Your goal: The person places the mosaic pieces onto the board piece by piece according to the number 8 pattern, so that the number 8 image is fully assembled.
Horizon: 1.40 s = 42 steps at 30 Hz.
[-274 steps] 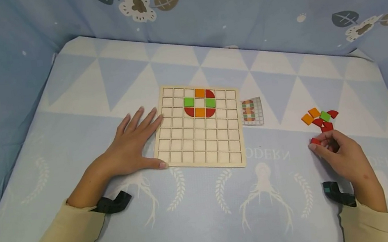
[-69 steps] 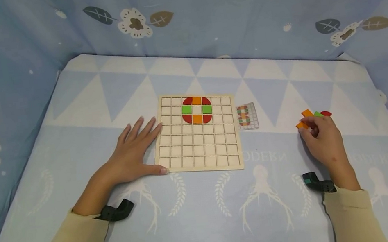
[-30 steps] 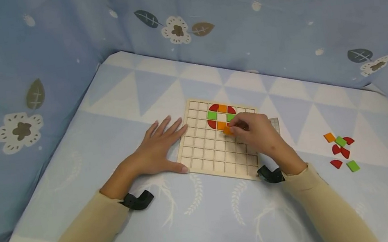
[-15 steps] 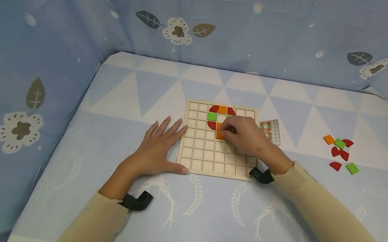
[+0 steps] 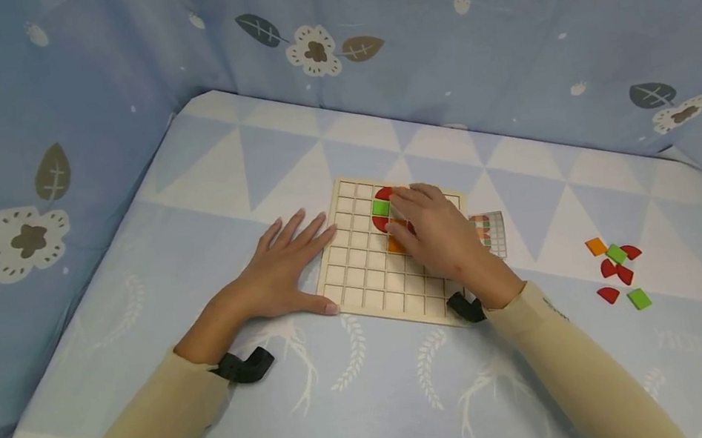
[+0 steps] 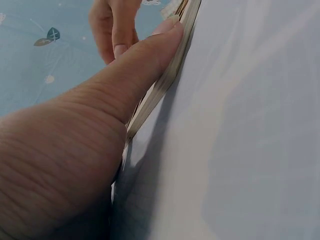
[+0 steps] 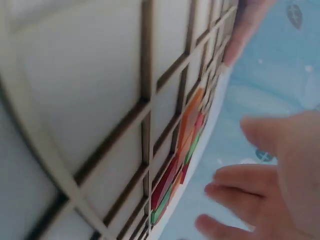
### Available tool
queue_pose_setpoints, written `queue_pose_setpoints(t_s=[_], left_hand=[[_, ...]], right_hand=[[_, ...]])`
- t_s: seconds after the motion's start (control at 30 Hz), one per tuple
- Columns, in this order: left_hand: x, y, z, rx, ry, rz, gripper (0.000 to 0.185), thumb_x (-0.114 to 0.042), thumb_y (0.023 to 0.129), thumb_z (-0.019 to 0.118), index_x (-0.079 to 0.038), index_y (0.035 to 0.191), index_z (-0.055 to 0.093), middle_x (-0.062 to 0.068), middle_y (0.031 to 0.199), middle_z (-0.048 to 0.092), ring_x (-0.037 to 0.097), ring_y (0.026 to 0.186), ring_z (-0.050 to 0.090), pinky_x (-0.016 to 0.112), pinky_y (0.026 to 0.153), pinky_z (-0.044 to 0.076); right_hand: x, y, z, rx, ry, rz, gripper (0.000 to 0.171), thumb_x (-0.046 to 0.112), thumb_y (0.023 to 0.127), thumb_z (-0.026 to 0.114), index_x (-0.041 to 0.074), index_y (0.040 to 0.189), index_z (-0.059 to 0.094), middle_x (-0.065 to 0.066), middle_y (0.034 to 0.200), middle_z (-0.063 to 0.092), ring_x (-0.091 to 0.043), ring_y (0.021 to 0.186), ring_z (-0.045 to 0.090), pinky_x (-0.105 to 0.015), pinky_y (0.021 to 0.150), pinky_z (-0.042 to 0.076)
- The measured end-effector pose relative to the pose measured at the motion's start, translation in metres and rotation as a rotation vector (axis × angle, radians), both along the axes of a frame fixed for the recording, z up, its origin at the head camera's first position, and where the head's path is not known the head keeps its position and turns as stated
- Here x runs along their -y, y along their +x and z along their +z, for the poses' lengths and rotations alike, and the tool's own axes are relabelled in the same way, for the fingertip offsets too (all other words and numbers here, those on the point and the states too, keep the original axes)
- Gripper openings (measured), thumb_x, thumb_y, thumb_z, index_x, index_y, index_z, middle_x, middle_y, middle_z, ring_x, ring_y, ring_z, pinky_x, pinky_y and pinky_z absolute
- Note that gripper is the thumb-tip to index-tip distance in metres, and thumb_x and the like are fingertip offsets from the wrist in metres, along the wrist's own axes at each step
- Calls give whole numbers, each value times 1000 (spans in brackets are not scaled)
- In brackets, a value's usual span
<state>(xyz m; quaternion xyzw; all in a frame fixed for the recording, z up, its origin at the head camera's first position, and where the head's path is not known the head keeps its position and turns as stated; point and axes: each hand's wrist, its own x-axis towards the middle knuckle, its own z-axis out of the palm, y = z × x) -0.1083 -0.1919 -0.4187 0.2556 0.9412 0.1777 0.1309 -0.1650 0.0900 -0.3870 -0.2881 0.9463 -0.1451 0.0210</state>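
My left hand (image 5: 284, 273) lies spread at the left edge of the wooden grid board (image 5: 366, 277), its thumb on the near corner. Over the coloured tiles hovers my right hand (image 5: 437, 233), fingers loosely extended and holding nothing. In the right wrist view its fingers stand apart from the board. An orange square tile (image 5: 396, 245) lies in a cell just below another orange one, near the right thumb. A green square tile (image 5: 381, 207) and a red quarter-circle tile (image 5: 381, 224) show beside the hand. It hides much of the pattern's right side.
A printed pattern card (image 5: 496, 232) lies at the board's right edge, partly covered by the right hand. Farther right are loose pieces: an orange square (image 5: 596, 247), green squares (image 5: 639, 298) and several red quarter-circles (image 5: 608, 295). A patterned curtain (image 5: 423, 59) stands behind the table.
My right hand took an orange square tile from the loose pieces, brought it to the board, set it below the other orange tile and let go. The left hand stays on the board's edge.
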Motion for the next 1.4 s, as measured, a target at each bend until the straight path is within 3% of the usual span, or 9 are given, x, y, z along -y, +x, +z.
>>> queue_pose_setpoints(t_s=[0.1, 0.2, 0.5, 0.77, 0.9, 1.07, 1.23, 1.33, 1.4], left_hand=[[1, 0, 0, 19, -2, 8, 116, -84, 69, 56, -26, 157, 6, -4, 162, -5, 25, 146, -14, 54, 113, -5], [0, 0, 0, 21, -1, 9, 116, -84, 69, 56, -26, 157, 6, -4, 162, -5, 25, 146, -14, 54, 113, -5], [-3, 0, 3, 21, 0, 5, 115, -82, 70, 57, -26, 157, 6, -4, 162, -6, 25, 146, -14, 54, 113, -5], [-4, 1, 4, 10, -13, 12, 116, -81, 70, 59, -25, 157, 6, -2, 162, -5, 27, 146, -13, 54, 114, -5], [-6, 2, 4, 22, -7, 22, 116, -81, 69, 60, -26, 157, 6, -2, 162, -5, 27, 146, -13, 54, 113, -5], [-7, 2, 1, 12, -7, 17, 117, -81, 68, 60, -26, 157, 6, -2, 162, -4, 27, 146, -12, 55, 113, -5], [-8, 2, 1, 4, -5, 18, 118, -81, 68, 60, -26, 157, 6, -1, 162, -4, 27, 146, -13, 55, 113, -4], [-8, 2, 2, 7, -6, 20, 118, -81, 68, 60, -26, 157, 6, -1, 162, -5, 28, 146, -13, 56, 113, -5], [-9, 2, 2, 8, -5, 21, 118, -81, 68, 60, -26, 157, 6, -1, 162, -5, 28, 146, -13, 55, 113, -5]], right_hand=[[4, -5, -3, 59, 132, 24, 71, 53, 99, 40, 5, 150, 33, -10, 158, 25, -32, 146, 11, -48, 115, 19], [8, -10, -6, 123, 210, 29, 80, 62, 97, 29, 6, 154, 19, -9, 161, 13, -29, 147, 1, -49, 116, 11], [4, -19, -6, 116, 226, 48, 75, 59, 98, 36, 11, 154, 24, -8, 159, 20, -29, 147, 9, -51, 115, 12], [-36, 8, 8, 169, 92, 32, 68, 51, 98, 44, 8, 150, 35, -9, 159, 20, -29, 147, 6, -51, 115, 14], [-82, 32, 12, 210, 42, -44, 67, 50, 97, 49, 8, 148, 38, -9, 159, 21, -29, 147, 8, -55, 113, 19], [-145, 63, 15, 263, 13, -210, 68, 46, 96, 55, 3, 146, 39, -16, 156, 24, -39, 143, 18, -63, 105, 27], [-206, 86, 18, 238, -42, -366, 64, 37, 97, 57, -7, 140, 42, -29, 146, 35, -50, 132, 29, -69, 98, 26], [-238, 95, 14, 210, -69, -455, 59, 31, 98, 57, -11, 137, 43, -36, 141, 36, -57, 127, 30, -72, 97, 24], [-254, 101, 9, 223, -47, -559, 61, 33, 98, 55, -11, 138, 41, -37, 143, 31, -59, 128, 25, -73, 98, 21]])
